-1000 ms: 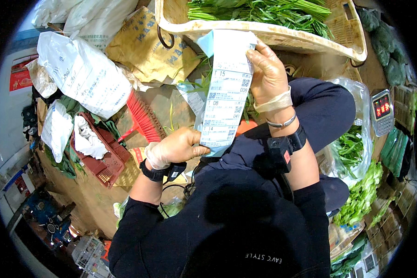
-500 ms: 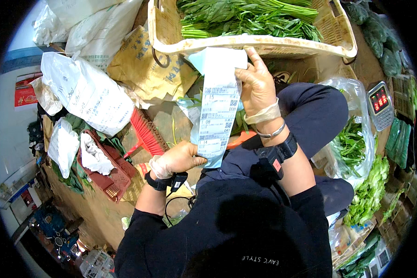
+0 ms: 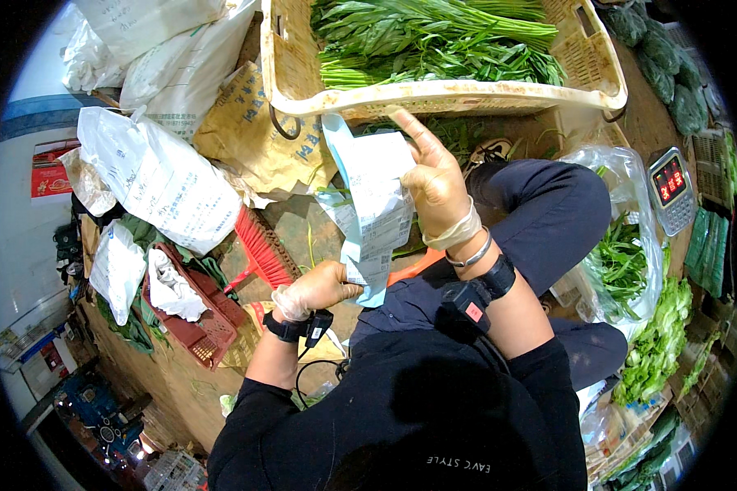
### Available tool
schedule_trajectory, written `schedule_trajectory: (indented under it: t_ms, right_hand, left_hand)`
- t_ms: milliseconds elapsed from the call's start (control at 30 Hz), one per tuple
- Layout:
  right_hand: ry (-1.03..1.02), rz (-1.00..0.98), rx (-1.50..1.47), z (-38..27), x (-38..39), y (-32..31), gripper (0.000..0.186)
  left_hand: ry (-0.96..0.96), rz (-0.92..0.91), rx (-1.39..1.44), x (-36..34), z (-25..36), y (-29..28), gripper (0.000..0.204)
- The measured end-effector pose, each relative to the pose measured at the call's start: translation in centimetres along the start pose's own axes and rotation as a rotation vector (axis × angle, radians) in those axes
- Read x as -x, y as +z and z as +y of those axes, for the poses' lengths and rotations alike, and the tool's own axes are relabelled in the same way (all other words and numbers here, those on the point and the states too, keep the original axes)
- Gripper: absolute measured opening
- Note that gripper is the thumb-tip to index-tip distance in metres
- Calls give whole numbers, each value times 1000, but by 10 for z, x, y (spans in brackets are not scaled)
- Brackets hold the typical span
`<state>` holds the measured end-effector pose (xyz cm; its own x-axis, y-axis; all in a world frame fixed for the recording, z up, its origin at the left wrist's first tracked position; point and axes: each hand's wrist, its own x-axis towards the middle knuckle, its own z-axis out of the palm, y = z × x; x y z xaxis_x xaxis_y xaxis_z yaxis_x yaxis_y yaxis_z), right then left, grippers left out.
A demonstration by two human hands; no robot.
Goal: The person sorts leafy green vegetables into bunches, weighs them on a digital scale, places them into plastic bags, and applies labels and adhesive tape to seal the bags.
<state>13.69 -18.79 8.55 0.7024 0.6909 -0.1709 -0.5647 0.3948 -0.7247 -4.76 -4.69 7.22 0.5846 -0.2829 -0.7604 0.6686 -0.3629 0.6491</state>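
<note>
A long strip of printed labels (image 3: 378, 214), white on the front and light blue on the backing, is stretched between my hands above my lap. My left hand (image 3: 318, 288) pinches its lower end between thumb and fingers. Near the upper end, my right hand (image 3: 436, 184) grips the strip's right edge, its index finger pointing up past the paper. The strip is bent and creased along its length. Both hands wear thin pale gloves. Just beyond stands a cream plastic crate (image 3: 458, 92) holding bundles of leafy green stems (image 3: 434, 41).
A red broom (image 3: 258, 245) and a dark red plastic basket (image 3: 196, 307) lie on the left, near white sacks (image 3: 151, 180) and a yellow paper sack (image 3: 262, 135). On the right are a clear bag of greens (image 3: 618, 262), a digital scale display (image 3: 671, 188) and lettuce (image 3: 655, 344).
The label strip has gone from nearly flat to bent and creased. My right hand has come lower and nearer, and my left hand has dropped slightly.
</note>
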Motion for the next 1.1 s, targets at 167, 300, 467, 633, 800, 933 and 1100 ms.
schedule_trajectory:
  t_ms: [167,300,467,633,800,933,1100]
  right_hand:
    - [50,-97,172,-1,6,8,57]
    - [197,-297,298,-9,18,18,58]
    - [245,-305,280,-6,22,16,62]
    - [300,-286,148,-2,24,12,65]
    - [241,-327,322,4,26,13,62]
    - [250,-256,349,9,30,19,49]
    - [264,-289,536,8,37,20,33]
  left_hand:
    - [379,-101,292,16,-7,-34,101]
    - [599,71,857,-5,28,-58,93]
    - [590,106,1012,-35,21,-84,80]
    - [574,136,1226,-43,24,-72,54]
    - [709,300,1227,-32,24,-75,47]
    - [770,493,1232,-18,27,-87,44]
    - [1069,551,1339,1,38,-99,45]
